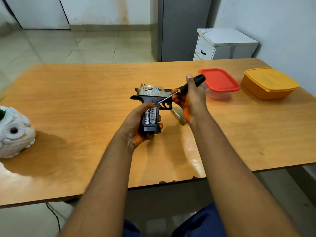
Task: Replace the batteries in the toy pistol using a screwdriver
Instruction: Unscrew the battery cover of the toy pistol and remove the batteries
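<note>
Left hand [135, 127] grips toy pistol [152, 101]; right hand [189, 100] holds screwdriver [188, 86].

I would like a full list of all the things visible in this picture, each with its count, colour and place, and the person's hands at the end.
toy pistol: 1, black with tan slide, held above the table centre, grip compartment open
batteries: 2 visible, silver, inside the open grip
screwdriver: 1, black handle with orange band, metal shaft, tip at the top of the grip
cover piece: 1, tan, on the table under the right hand; looks like the grip cover
red-lidded container: 1, clear with red lid, table far right
yellow container: 1, yellow, right of the red one
owl figure: 1, white, table left edge
table: 1, brown wood
cabinet: 1, white, behind the table
left hand: grips the pistol grip
right hand: holds the screwdriver
</note>
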